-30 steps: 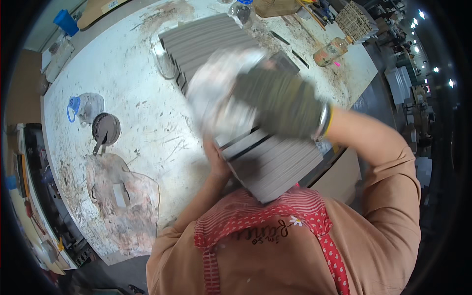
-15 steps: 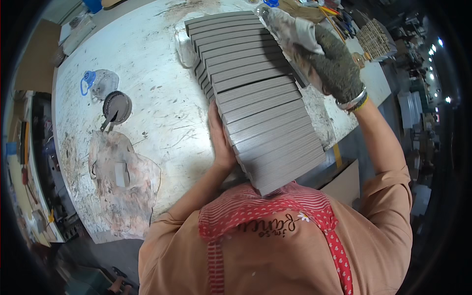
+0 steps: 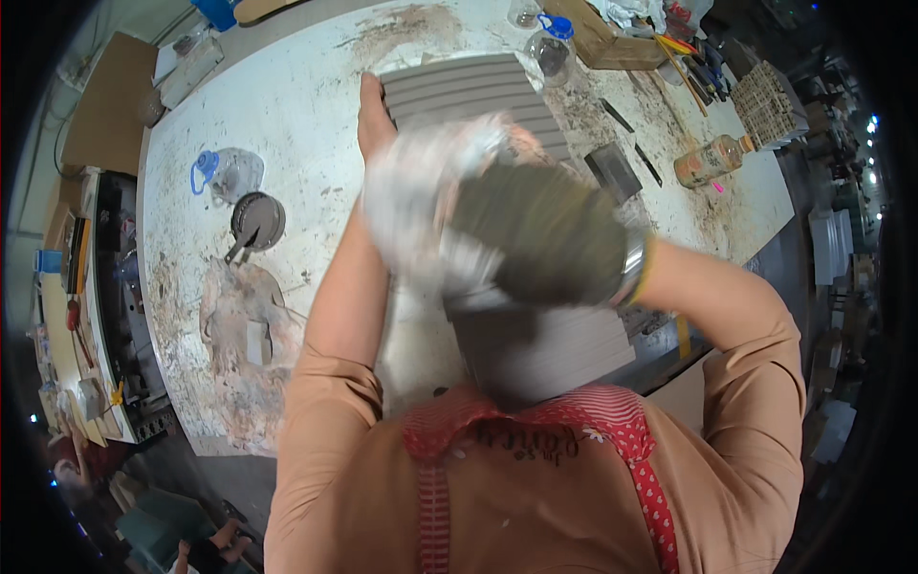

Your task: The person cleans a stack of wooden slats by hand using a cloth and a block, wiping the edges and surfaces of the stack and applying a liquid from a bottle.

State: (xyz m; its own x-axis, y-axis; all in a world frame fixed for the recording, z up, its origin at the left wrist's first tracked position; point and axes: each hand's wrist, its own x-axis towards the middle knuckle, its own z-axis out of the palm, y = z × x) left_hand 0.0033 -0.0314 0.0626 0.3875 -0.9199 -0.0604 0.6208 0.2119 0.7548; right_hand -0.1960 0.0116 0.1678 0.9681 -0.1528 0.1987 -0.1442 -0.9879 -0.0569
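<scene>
A row of grey, ridged slats stretches from the middle of the table toward my chest. My bare left hand lies along its far left side, fingers stretched out against the edge. Over the row's middle is my right hand in a dark, stained glove, blurred by motion. It grips a whitish, smudged rag, which covers part of the slats. The near slats show below the glove.
To the left stand a blue-handled clear jug and a tub of grey paste with a spatula. A stained cloth carries a small block. Rightward are a dark block, a bottle and a woven basket.
My right hand has swung left with the rag, from the row's right side to over its middle. My left hand has slid away from me along the left edge to the far end.
</scene>
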